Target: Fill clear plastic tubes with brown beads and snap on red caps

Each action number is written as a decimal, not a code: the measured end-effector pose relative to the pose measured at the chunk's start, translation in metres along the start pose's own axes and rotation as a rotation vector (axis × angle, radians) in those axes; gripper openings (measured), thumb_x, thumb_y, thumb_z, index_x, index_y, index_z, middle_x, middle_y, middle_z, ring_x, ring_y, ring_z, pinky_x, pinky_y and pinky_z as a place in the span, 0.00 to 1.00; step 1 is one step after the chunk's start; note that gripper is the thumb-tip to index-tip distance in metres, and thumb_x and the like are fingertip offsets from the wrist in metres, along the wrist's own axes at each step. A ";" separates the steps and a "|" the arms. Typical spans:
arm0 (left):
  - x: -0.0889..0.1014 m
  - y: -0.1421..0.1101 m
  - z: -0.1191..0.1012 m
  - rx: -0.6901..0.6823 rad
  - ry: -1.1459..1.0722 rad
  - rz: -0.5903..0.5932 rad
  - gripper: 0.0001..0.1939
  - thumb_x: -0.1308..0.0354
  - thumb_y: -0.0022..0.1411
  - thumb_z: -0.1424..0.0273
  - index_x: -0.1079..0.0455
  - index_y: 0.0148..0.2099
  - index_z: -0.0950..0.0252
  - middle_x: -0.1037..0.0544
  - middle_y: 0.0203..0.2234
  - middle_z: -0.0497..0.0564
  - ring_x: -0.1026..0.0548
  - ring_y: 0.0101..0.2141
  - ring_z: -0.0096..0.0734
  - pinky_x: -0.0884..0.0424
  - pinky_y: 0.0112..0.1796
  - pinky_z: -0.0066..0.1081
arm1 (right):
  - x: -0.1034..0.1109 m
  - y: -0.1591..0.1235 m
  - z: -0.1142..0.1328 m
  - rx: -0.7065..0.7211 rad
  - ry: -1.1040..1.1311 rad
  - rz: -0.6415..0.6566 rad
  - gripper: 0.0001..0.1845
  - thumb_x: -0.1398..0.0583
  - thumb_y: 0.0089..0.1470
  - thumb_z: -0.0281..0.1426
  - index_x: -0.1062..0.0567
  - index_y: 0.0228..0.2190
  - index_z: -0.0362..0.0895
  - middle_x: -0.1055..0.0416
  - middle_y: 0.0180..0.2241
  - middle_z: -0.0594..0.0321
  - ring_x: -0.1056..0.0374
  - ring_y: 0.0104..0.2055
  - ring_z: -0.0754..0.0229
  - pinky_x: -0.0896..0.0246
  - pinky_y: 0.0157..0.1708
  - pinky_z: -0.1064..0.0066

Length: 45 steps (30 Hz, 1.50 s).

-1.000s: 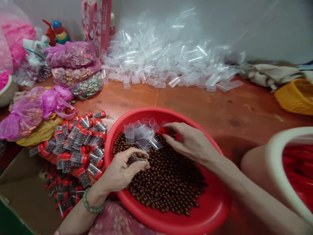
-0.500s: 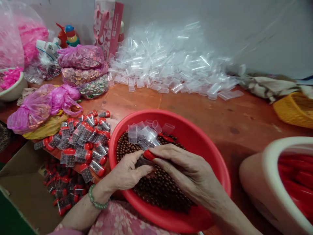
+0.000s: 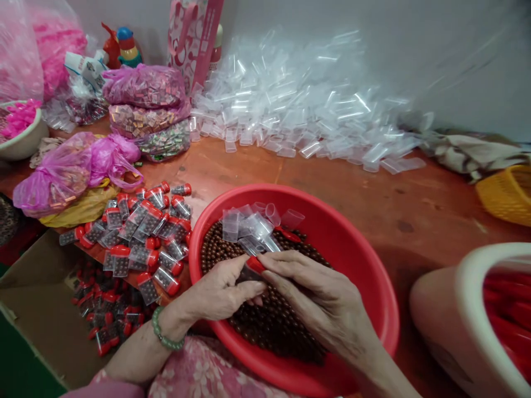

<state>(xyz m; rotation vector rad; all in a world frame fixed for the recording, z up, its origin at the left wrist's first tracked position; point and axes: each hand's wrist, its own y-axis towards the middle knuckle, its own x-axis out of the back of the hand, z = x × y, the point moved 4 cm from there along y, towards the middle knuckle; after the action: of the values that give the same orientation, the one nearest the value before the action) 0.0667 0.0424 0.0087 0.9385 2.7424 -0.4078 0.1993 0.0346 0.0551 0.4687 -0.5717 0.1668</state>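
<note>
Both hands meet over a red basin full of small brown beads. My left hand is closed round a small clear vial filled with beads. My right hand pinches a red cap onto the vial's mouth. Several empty clear vials lie on the beads at the basin's far side, with a loose red cap beside them. A green bead bracelet circles my left wrist.
Filled red-capped vials are piled left of the basin, more in a cardboard box below. A big heap of empty clear vials lies at the back. Pink bags sit left, a white bowl of red caps right, a yellow basket far right.
My right hand picked a red cap from the far side of the basin and brought it to the vial in my left hand. Now it presses on the vial.
</note>
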 end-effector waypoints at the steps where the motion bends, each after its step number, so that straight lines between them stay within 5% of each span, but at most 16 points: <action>1: 0.000 0.000 0.000 -0.004 -0.023 0.003 0.09 0.43 0.61 0.65 0.33 0.37 0.68 0.32 0.26 0.46 0.35 0.27 0.24 0.36 0.32 0.27 | 0.000 -0.002 0.001 0.029 -0.036 0.017 0.09 0.42 0.60 0.29 0.24 0.41 0.48 0.23 0.38 0.58 0.24 0.37 0.60 0.26 0.34 0.71; 8: 0.001 0.003 0.009 0.098 -0.200 -0.024 0.23 0.39 0.56 0.52 0.33 0.40 0.69 0.31 0.26 0.47 0.33 0.26 0.24 0.36 0.29 0.26 | -0.016 -0.010 0.001 0.239 -0.440 0.129 0.31 0.41 0.56 0.47 0.35 0.52 0.39 0.26 0.43 0.43 0.28 0.45 0.46 0.29 0.40 0.56; 14: -0.002 0.006 0.008 0.078 -0.319 -0.054 0.23 0.33 0.49 0.54 0.32 0.36 0.68 0.31 0.25 0.46 0.32 0.28 0.25 0.34 0.33 0.27 | -0.030 -0.011 0.000 0.361 -0.620 -0.001 0.29 0.41 0.54 0.33 0.40 0.55 0.36 0.26 0.38 0.45 0.28 0.39 0.48 0.34 0.37 0.57; 23: -0.002 0.003 0.004 0.045 -0.296 0.004 0.26 0.37 0.52 0.48 0.36 0.34 0.67 0.32 0.26 0.45 0.34 0.27 0.22 0.36 0.30 0.24 | -0.032 -0.012 0.005 0.411 -0.660 -0.062 0.27 0.41 0.54 0.32 0.38 0.53 0.34 0.27 0.35 0.48 0.30 0.35 0.51 0.33 0.32 0.61; 27: 0.002 0.002 0.004 0.026 -0.286 -0.024 0.24 0.41 0.57 0.49 0.34 0.37 0.68 0.32 0.27 0.45 0.34 0.28 0.21 0.35 0.31 0.24 | -0.029 -0.010 0.008 0.335 -0.607 -0.020 0.27 0.42 0.57 0.34 0.39 0.55 0.37 0.27 0.40 0.46 0.28 0.39 0.50 0.30 0.36 0.59; 32: 0.008 0.003 0.004 0.019 -0.343 -0.066 0.22 0.42 0.59 0.51 0.36 0.38 0.67 0.30 0.27 0.47 0.31 0.25 0.21 0.34 0.29 0.24 | -0.002 -0.005 -0.001 0.023 -0.184 0.189 0.25 0.39 0.56 0.38 0.33 0.54 0.46 0.28 0.48 0.51 0.29 0.49 0.51 0.29 0.46 0.61; 36: 0.010 0.007 0.002 -0.008 -0.332 -0.030 0.21 0.42 0.59 0.53 0.34 0.37 0.68 0.29 0.28 0.48 0.29 0.25 0.21 0.34 0.30 0.24 | 0.018 -0.003 -0.021 -0.322 0.190 0.082 0.11 0.37 0.54 0.35 0.24 0.41 0.50 0.23 0.36 0.62 0.24 0.35 0.59 0.27 0.34 0.71; 39: 0.009 0.007 0.002 0.015 -0.322 -0.013 0.22 0.40 0.57 0.52 0.34 0.37 0.67 0.28 0.28 0.49 0.29 0.25 0.22 0.33 0.31 0.25 | 0.016 -0.002 -0.032 -0.526 0.349 -0.025 0.13 0.33 0.49 0.37 0.24 0.37 0.48 0.23 0.28 0.65 0.26 0.26 0.62 0.29 0.25 0.74; 42: 0.007 0.006 0.001 0.050 -0.330 -0.036 0.23 0.39 0.56 0.51 0.34 0.38 0.68 0.28 0.28 0.49 0.28 0.26 0.22 0.33 0.32 0.25 | 0.009 0.002 -0.031 -0.479 0.299 -0.096 0.14 0.36 0.52 0.38 0.26 0.40 0.47 0.22 0.31 0.63 0.25 0.30 0.60 0.27 0.31 0.71; 45: 0.006 0.006 0.000 0.042 -0.333 -0.056 0.24 0.38 0.54 0.51 0.33 0.38 0.68 0.29 0.27 0.47 0.30 0.27 0.21 0.34 0.33 0.25 | 0.000 0.005 -0.018 -0.231 0.008 0.010 0.19 0.43 0.61 0.38 0.30 0.52 0.48 0.23 0.41 0.58 0.24 0.39 0.57 0.28 0.40 0.67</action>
<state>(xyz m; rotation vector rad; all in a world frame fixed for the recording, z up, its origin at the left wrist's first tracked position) 0.0659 0.0502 0.0061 0.7282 2.4685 -0.5771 0.2067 0.0470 0.0439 0.2411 -0.5777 0.1107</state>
